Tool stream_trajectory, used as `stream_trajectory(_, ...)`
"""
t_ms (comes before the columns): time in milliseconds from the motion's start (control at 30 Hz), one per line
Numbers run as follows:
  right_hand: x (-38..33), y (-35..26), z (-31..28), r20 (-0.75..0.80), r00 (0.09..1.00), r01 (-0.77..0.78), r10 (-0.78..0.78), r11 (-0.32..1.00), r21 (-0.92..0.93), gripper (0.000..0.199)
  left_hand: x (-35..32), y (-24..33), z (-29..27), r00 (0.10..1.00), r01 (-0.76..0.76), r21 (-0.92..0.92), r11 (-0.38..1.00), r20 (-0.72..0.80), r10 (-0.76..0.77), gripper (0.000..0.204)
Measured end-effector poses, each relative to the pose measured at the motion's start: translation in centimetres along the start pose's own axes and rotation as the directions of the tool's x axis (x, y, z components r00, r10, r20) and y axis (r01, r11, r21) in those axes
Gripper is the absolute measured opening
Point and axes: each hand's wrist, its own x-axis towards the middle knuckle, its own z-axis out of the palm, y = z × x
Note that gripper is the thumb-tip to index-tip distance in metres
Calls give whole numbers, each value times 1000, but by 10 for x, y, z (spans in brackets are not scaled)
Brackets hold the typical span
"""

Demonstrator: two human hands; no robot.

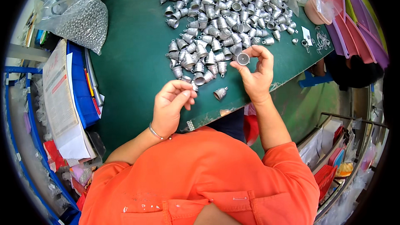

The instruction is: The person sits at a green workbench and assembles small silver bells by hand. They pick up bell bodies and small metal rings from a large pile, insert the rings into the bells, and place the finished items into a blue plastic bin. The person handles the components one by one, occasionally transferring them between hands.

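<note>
My right hand pinches a small silver metal bell between thumb and forefinger. The bell's open mouth faces up, showing its hollow inside. My left hand, a bangle on its wrist, is closed with thumb and fingers pressed together. Whatever lies between those fingertips, if anything, is too small to make out. Right beside them, at the near edge of the pile, is another bell. A single bell lies on its side between my hands. Beyond them spreads a big heap of similar bells.
The green table has a worn near edge. At left are a clear bag of small silvery beads, a blue tray, and papers. A pink basket and metal rings sit at right. Someone crouches or sits beyond the table's right edge.
</note>
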Motion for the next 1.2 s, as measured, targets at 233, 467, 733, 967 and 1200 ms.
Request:
stream_trajectory(233, -14, -35, -7, 56, 983, -181, 176, 863, 471, 45, -5, -6, 8, 928, 327, -122, 937, 230, -294, 10)
stream_trajectory(467, -30, -50, -18, 515, 722, -617, 461, 94, 781, 33, -5, -6, 8, 694, 688, -218, 692, 475, -541, 29)
stream_trajectory(733, -23, -55, -29, 493, 865, -52, 90, 995, -90, 35, -6, -20, -9, 631, 760, -275, 589, 529, -567, 24)
stream_trajectory(967, -48, -49, -11, 466, 848, -322, 252, 944, 76, 48, -7, -14, -4, 683, 714, -233, 660, 442, -582, 13)
stream_trajectory(1200, -48, -47, -16, 456, 836, -536, 306, 636, 555, 69, -3, -17, -4, 683, 718, -254, 648, 440, -583, 11)
